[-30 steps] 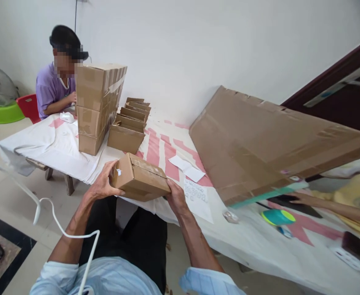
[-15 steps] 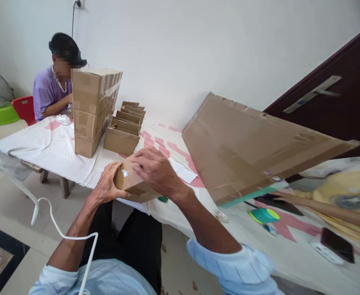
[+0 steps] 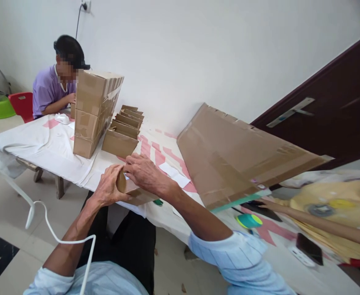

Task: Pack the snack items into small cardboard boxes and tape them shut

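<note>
I hold a small brown cardboard box at the near edge of the cloth-covered table. My left hand grips its left end from below and behind. Across the box's top and left end lies my right hand, fingers curled over the upper corner and hiding most of the top face. A small white sticker on the end face is nearly covered by my fingers.
A tall stack of taped boxes and a row of open small boxes stand mid-table. A large flattened carton leans to the right. A person in purple sits far left; another person's arm reaches in at the right. Tape roll, phone.
My right hand moved from the box's right end over its top to the left corner. The box sank closer to the table edge and the view shifted slightly.
</note>
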`<state>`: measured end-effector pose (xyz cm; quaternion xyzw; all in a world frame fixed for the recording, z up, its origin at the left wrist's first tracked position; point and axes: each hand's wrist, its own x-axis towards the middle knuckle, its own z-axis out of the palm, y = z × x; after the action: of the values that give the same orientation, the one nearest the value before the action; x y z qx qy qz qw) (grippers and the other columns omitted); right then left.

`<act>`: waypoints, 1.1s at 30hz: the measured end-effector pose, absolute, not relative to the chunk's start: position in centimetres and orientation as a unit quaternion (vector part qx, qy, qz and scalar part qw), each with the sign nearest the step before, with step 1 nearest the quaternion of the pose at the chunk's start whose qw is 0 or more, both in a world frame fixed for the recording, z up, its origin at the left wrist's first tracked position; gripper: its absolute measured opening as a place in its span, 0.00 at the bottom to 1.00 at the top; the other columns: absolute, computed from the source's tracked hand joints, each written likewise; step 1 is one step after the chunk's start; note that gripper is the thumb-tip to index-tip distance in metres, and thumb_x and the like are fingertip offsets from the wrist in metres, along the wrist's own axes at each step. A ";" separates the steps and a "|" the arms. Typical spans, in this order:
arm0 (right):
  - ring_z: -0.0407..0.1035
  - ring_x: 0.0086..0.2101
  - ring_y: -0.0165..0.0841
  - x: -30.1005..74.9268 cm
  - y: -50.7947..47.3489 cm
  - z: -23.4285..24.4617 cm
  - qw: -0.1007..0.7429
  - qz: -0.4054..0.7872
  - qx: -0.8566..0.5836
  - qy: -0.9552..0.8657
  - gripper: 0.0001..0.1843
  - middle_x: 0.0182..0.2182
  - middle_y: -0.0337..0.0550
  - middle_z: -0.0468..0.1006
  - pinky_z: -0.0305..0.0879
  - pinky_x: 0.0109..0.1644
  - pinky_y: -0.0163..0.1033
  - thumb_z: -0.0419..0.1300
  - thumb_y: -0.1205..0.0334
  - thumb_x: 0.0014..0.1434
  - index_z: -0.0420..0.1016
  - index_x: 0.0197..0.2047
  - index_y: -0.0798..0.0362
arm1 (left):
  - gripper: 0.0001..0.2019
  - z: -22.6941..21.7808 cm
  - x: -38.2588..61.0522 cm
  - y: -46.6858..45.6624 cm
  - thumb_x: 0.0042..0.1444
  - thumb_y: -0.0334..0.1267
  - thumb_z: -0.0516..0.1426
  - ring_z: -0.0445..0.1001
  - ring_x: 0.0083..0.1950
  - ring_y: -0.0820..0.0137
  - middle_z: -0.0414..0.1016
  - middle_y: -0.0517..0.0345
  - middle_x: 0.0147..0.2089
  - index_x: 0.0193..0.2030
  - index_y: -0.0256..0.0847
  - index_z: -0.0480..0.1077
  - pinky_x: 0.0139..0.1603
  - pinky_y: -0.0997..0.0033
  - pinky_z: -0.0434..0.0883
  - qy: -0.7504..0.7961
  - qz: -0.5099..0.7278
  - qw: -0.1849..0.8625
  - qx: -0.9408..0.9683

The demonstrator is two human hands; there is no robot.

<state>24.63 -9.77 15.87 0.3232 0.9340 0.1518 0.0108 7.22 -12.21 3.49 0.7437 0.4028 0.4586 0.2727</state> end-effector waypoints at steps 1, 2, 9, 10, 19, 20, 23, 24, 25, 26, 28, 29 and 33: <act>0.65 0.44 0.42 24.6 -9.9 15.9 0.011 0.148 0.323 0.935 0.09 0.40 0.49 0.78 0.56 0.48 0.45 0.63 0.65 0.72 0.85 0.40 0.53 | 0.57 3.6 7.2 -12.3 0.36 0.44 0.79 0.61 0.75 0.38 0.64 0.40 0.74 0.75 0.50 0.63 0.75 0.35 0.60 0.403 0.458 0.274 0.743; 0.65 0.44 0.42 24.6 -9.9 16.0 0.012 0.144 0.325 0.935 0.09 0.40 0.49 0.78 0.56 0.48 0.46 0.62 0.65 0.72 0.85 0.40 0.53 | 0.57 3.7 7.2 -12.3 0.37 0.43 0.79 0.61 0.75 0.38 0.63 0.40 0.74 0.75 0.50 0.63 0.75 0.35 0.60 0.405 0.456 0.276 0.743; 0.67 0.45 0.42 24.4 -9.9 15.5 0.009 0.137 0.340 0.930 0.09 0.40 0.50 0.79 0.57 0.48 0.47 0.61 0.69 0.70 0.83 0.39 0.54 | 0.56 4.4 7.3 -12.6 0.37 0.43 0.78 0.62 0.74 0.38 0.64 0.39 0.74 0.75 0.48 0.63 0.75 0.34 0.60 0.413 0.444 0.276 0.746; 0.67 0.45 0.42 24.3 -9.9 15.5 0.002 0.132 0.343 0.930 0.09 0.40 0.50 0.79 0.58 0.48 0.47 0.61 0.71 0.70 0.82 0.38 0.54 | 0.55 4.4 7.3 -12.6 0.38 0.43 0.78 0.62 0.74 0.38 0.64 0.40 0.74 0.75 0.49 0.63 0.75 0.34 0.60 0.412 0.445 0.274 0.747; 0.72 0.40 0.34 28.3 -11.9 17.7 -0.426 -0.114 0.331 0.834 0.07 0.38 0.40 0.78 0.69 0.47 0.41 0.60 0.62 0.72 0.76 0.39 0.49 | 0.55 3.6 6.6 -12.1 0.37 0.45 0.79 0.63 0.74 0.38 0.65 0.38 0.72 0.74 0.46 0.64 0.76 0.35 0.61 0.412 0.447 0.262 0.749; 0.71 0.38 0.34 29.5 -12.0 17.8 -0.460 -0.115 0.345 0.810 0.07 0.36 0.39 0.77 0.69 0.45 0.40 0.61 0.60 0.71 0.76 0.38 0.49 | 0.55 3.6 6.3 -12.0 0.37 0.44 0.78 0.63 0.74 0.38 0.65 0.38 0.72 0.73 0.45 0.64 0.77 0.36 0.61 0.408 0.448 0.265 0.750; 0.68 0.33 0.32 34.2 -11.6 16.9 -0.513 -0.119 0.406 0.747 0.09 0.32 0.38 0.75 0.67 0.40 0.39 0.65 0.56 0.67 0.76 0.36 0.50 | 0.52 3.3 4.9 -11.5 0.39 0.44 0.77 0.64 0.74 0.42 0.65 0.41 0.72 0.73 0.43 0.64 0.76 0.40 0.64 0.405 0.450 0.298 0.738; 0.67 0.32 0.32 36.2 -11.5 16.2 -0.522 -0.119 0.432 0.725 0.10 0.31 0.38 0.74 0.66 0.38 0.38 0.65 0.54 0.66 0.76 0.35 0.50 | 0.52 3.1 4.4 -11.3 0.40 0.45 0.76 0.65 0.74 0.43 0.65 0.42 0.73 0.73 0.44 0.63 0.74 0.42 0.67 0.408 0.450 0.317 0.729; 0.66 0.31 0.31 38.3 -11.4 15.3 -0.530 -0.118 0.461 0.702 0.12 0.31 0.37 0.74 0.65 0.37 0.38 0.66 0.51 0.64 0.76 0.35 0.50 | 0.51 2.9 3.8 -11.0 0.41 0.46 0.76 0.66 0.74 0.43 0.64 0.44 0.74 0.73 0.46 0.63 0.71 0.43 0.71 0.418 0.453 0.331 0.715; 0.66 0.31 0.31 40.5 -11.4 14.2 -0.536 -0.117 0.490 0.677 0.13 0.30 0.37 0.74 0.64 0.37 0.38 0.66 0.49 0.63 0.76 0.35 0.50 | 0.51 2.6 3.2 -10.7 0.41 0.48 0.76 0.66 0.74 0.43 0.63 0.44 0.75 0.73 0.46 0.63 0.69 0.44 0.74 0.428 0.454 0.341 0.703; 0.65 0.30 0.31 45.0 -11.7 11.5 -0.543 -0.118 0.545 0.628 0.16 0.28 0.36 0.73 0.64 0.36 0.37 0.66 0.46 0.59 0.76 0.35 0.50 | 0.54 2.1 2.2 -9.8 0.39 0.52 0.77 0.65 0.75 0.42 0.63 0.45 0.76 0.73 0.47 0.63 0.66 0.44 0.77 0.440 0.453 0.359 0.688; 0.65 0.30 0.32 47.0 -12.1 9.9 -0.541 -0.119 0.572 0.605 0.17 0.28 0.36 0.73 0.64 0.36 0.37 0.66 0.45 0.58 0.76 0.35 0.50 | 0.54 1.8 1.8 -9.4 0.39 0.52 0.77 0.65 0.76 0.42 0.63 0.45 0.76 0.73 0.48 0.63 0.67 0.43 0.77 0.441 0.453 0.368 0.682; 0.68 0.31 0.34 52.5 -13.7 2.8 -0.506 -0.122 0.657 0.545 0.17 0.28 0.38 0.75 0.66 0.38 0.40 0.63 0.44 0.56 0.73 0.32 0.50 | 0.53 1.6 1.2 -8.5 0.37 0.51 0.78 0.70 0.73 0.43 0.65 0.50 0.76 0.72 0.53 0.65 0.68 0.37 0.76 0.450 0.450 0.391 0.665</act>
<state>52.54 -13.67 2.80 0.6572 0.5450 -0.1221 -0.5061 1.20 -8.51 1.64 0.6649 0.4501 0.4502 0.3907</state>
